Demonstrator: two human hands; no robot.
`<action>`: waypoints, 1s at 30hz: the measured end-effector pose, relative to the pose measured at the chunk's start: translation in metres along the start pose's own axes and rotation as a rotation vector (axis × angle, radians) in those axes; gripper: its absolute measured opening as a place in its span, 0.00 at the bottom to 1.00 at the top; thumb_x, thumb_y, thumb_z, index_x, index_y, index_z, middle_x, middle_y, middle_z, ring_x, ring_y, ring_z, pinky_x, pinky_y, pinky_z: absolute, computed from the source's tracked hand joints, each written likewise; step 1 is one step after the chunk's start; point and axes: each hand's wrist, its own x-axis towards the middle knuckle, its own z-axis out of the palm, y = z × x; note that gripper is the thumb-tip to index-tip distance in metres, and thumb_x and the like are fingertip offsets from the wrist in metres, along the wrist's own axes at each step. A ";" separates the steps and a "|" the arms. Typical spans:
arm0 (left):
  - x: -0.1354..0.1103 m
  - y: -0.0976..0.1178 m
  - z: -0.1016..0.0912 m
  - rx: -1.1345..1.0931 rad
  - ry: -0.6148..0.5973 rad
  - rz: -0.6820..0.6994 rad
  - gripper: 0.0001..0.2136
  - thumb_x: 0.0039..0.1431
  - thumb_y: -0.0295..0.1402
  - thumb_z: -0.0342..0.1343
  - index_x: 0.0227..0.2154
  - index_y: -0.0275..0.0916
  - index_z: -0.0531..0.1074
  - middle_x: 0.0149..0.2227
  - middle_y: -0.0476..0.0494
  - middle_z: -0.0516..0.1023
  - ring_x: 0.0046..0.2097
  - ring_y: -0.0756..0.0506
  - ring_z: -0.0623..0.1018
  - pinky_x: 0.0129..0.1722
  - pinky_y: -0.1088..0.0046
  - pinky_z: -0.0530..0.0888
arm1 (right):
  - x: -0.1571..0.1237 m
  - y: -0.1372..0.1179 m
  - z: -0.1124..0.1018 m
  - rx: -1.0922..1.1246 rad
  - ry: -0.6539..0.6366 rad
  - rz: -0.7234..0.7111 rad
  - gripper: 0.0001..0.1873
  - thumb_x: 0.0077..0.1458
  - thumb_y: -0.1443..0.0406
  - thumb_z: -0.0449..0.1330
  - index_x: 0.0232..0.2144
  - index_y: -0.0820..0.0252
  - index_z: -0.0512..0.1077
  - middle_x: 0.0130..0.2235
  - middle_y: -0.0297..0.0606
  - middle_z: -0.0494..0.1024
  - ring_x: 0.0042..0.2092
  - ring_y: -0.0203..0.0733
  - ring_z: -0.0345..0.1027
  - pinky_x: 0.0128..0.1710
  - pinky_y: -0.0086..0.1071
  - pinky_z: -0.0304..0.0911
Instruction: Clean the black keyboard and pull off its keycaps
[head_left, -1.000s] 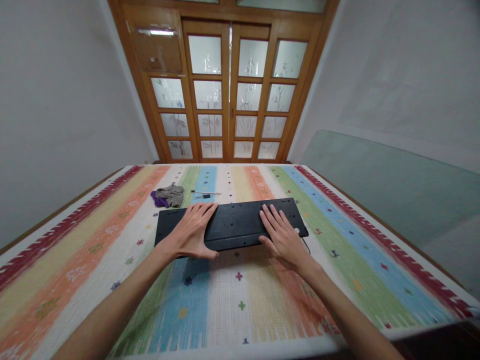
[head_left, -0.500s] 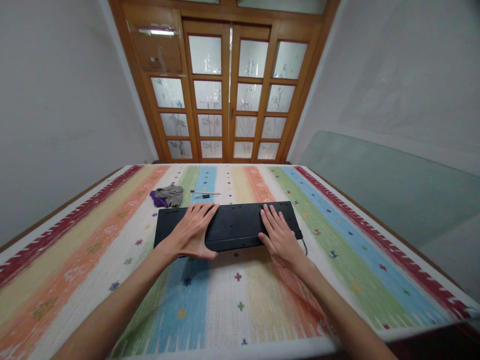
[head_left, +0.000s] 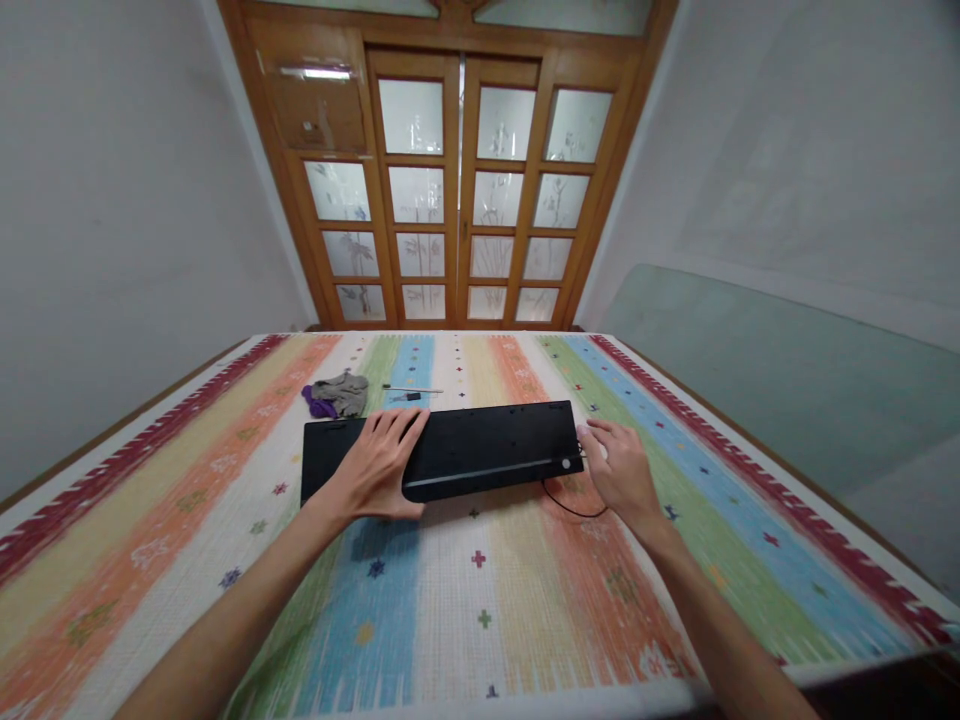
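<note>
Currently, a long, black plastic keyboard-like slab [head_left: 480,445], its plain underside facing up, lies across the centre of the frame. Your left hand [head_left: 379,465] grasps it left of centre, fingers spread over the top and thumb along the lower edge. Your right hand [head_left: 619,470] is just beyond the slab's right end, fingers curled inward; whether they pinch anything, you cannot tell from this view. A thin black cable [head_left: 566,508] loops from beneath the slab towards that hand.

Under you spreads a white cloth with multicoloured stripes [head_left: 480,590]. Above the slab, left of centre, lie a crumpled grey-and-purple fabric bundle [head_left: 337,395], a slim pale stick with a dark tip [head_left: 416,389] and a small black object [head_left: 412,397], too small to identify.

As for risks, the slab's lower edge seems raised — a shadow shows below it — so with only your left hand clearly gripping it, the right end could dip or swing. The loose cable could snag on your right fingers, and a tug might twist the slab round.
</note>
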 end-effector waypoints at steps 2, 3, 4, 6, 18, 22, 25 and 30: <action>0.000 0.001 -0.002 0.044 0.030 0.009 0.50 0.37 0.49 0.60 0.62 0.23 0.56 0.58 0.22 0.65 0.56 0.29 0.65 0.57 0.52 0.59 | 0.003 0.001 -0.008 0.068 -0.098 0.148 0.29 0.62 0.48 0.46 0.28 0.60 0.77 0.36 0.49 0.80 0.41 0.52 0.71 0.46 0.47 0.65; 0.000 0.002 -0.003 0.064 0.048 0.016 0.49 0.38 0.48 0.60 0.62 0.23 0.57 0.58 0.22 0.66 0.56 0.29 0.65 0.57 0.52 0.59 | 0.004 0.001 -0.011 0.132 -0.155 0.239 0.29 0.61 0.47 0.46 0.28 0.60 0.76 0.34 0.48 0.79 0.36 0.50 0.72 0.41 0.44 0.67; 0.000 0.002 -0.004 0.084 0.071 0.024 0.48 0.40 0.47 0.59 0.62 0.23 0.57 0.57 0.22 0.66 0.56 0.29 0.66 0.57 0.52 0.59 | 0.005 0.001 -0.014 0.214 -0.207 0.341 0.29 0.61 0.46 0.47 0.29 0.61 0.76 0.32 0.47 0.79 0.31 0.47 0.72 0.35 0.41 0.69; 0.000 0.003 -0.005 0.123 0.124 0.049 0.45 0.43 0.46 0.58 0.62 0.23 0.57 0.57 0.22 0.67 0.57 0.29 0.66 0.57 0.52 0.59 | 0.007 -0.001 -0.019 0.408 -0.298 0.551 0.30 0.60 0.44 0.48 0.35 0.64 0.75 0.29 0.46 0.78 0.24 0.43 0.69 0.25 0.37 0.68; -0.020 -0.009 0.008 0.308 0.469 0.183 0.31 0.58 0.32 0.57 0.64 0.48 0.58 0.55 0.43 0.75 0.59 0.44 0.69 0.66 0.63 0.48 | 0.003 0.009 -0.014 1.378 -0.684 1.032 0.36 0.63 0.44 0.39 0.46 0.68 0.70 0.46 0.59 0.78 0.43 0.56 0.77 0.46 0.52 0.70; -0.032 -0.014 0.007 0.246 0.331 0.205 0.33 0.58 0.33 0.59 0.62 0.66 0.54 0.56 0.55 0.73 0.60 0.48 0.68 0.67 0.63 0.47 | -0.005 0.007 -0.011 1.545 -0.768 1.019 0.35 0.63 0.45 0.40 0.47 0.68 0.72 0.48 0.57 0.78 0.51 0.58 0.73 0.57 0.56 0.60; -0.038 -0.018 0.002 0.291 0.269 0.281 0.33 0.57 0.32 0.60 0.61 0.69 0.55 0.59 0.60 0.70 0.65 0.50 0.62 0.69 0.63 0.41 | -0.013 0.004 -0.006 1.630 -0.780 0.969 0.31 0.64 0.49 0.43 0.47 0.68 0.72 0.49 0.55 0.78 0.52 0.56 0.72 0.59 0.53 0.59; -0.047 -0.022 -0.003 0.505 0.365 0.359 0.31 0.57 0.34 0.61 0.59 0.68 0.59 0.66 0.64 0.57 0.70 0.52 0.35 0.65 0.61 0.24 | -0.020 0.000 0.006 1.798 -0.558 0.936 0.18 0.64 0.62 0.47 0.45 0.65 0.73 0.43 0.46 0.81 0.48 0.46 0.75 0.55 0.43 0.67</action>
